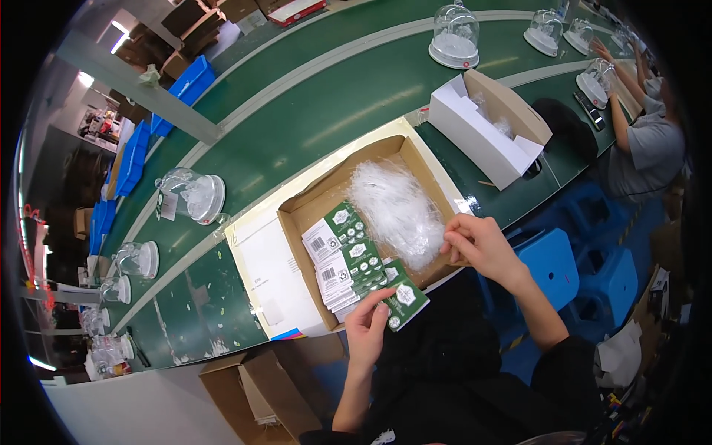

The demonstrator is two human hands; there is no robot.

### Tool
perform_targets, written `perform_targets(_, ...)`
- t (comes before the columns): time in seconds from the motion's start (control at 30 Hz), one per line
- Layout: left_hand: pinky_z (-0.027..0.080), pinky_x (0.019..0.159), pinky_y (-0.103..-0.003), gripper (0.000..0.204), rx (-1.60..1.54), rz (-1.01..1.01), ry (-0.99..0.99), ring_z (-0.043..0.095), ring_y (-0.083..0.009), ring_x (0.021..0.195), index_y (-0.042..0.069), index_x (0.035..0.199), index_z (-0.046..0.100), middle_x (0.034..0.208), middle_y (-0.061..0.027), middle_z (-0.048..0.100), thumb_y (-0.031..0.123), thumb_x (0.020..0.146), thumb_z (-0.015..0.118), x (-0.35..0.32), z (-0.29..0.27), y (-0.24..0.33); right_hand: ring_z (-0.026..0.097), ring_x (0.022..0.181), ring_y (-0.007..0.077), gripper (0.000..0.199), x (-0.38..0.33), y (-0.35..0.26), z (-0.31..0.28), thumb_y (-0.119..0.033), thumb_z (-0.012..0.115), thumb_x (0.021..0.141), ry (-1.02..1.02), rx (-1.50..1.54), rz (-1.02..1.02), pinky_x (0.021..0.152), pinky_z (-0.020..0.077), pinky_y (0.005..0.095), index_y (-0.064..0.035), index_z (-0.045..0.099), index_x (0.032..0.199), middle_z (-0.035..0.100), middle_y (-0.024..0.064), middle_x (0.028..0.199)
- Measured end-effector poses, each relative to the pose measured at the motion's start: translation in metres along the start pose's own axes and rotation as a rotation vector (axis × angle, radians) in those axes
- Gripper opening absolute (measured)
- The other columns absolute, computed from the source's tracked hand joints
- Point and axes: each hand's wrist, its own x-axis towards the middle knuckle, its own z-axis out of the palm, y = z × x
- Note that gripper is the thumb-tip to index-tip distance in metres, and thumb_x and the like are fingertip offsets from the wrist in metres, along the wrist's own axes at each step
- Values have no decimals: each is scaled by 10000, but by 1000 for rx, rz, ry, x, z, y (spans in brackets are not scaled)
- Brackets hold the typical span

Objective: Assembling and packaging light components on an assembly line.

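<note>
Green-and-white printed cardboard tags (352, 263) lie fanned in a loose stack on the floor of the open brown cardboard box (297, 215), toward its near-left corner, and one more green card (404, 300) sits pinched at the box's front edge. We start at the far left, where several clear plastic domes on round bases (191, 194) stand in a row along the green conveyor table (311, 111), with blue plastic bins (133, 159) behind them. Just beside the box on its left lies a flat white cardboard sheet (271, 271), and below the table edge stands another open brown carton (252, 386).

Our left hand (367, 326) comes up from the lower edge — thumb and fingers closed on the near end of the green card, holding it just over the box's front wall. Right of the tags, a heap of clear, crinkled plastic bags (397, 208) fills the middle of the box. Our right hand (478, 241) hovers at that heap's right side, fingertips pressed together, pinching a bit of the clear film.

Farther right, an open white cardboard box (475, 137) rests on the table, well apart from ours, and more clear domes (454, 37) line the belt behind it. At the far right edge another person in a grey shirt (653, 152) works at the same table.
</note>
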Motion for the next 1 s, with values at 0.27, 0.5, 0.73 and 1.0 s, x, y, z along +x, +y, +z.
perform_targets(0.27,431,560,-146,278,-55,4,152,605,-33,746,-12,1129,581,1057,-98,676,-63,863,643,2,-1,2,627,843,97,111,-1,15,30,-31,557,940,38,490,-135,711,497,221,29,641,983,673,77,973)
perform_targets(0.5,484,689,-167,282,-64,-24,76,623,-64,808,-33,1138,558,1028,-102,681,-60,866,626,3,2,0,607,733,92,102,1,7,36,1,621,885,104,519,8,685,498,219,38,662,971,680,69,880)
perform_targets(0.73,487,694,-172,290,12,-50,81,627,-73,837,-42,1154,569,1041,-107,676,-62,868,615,1,0,4,616,741,95,132,2,7,40,1,615,888,63,622,26,678,502,222,42,651,1009,686,81,896)
perform_targets(1.0,505,751,-195,294,-22,-35,50,638,-91,869,-57,1159,563,1047,-118,676,-57,870,615,2,1,-2,636,758,93,141,10,12,35,-37,602,917,101,556,-37,676,507,210,39,670,1014,702,82,915)
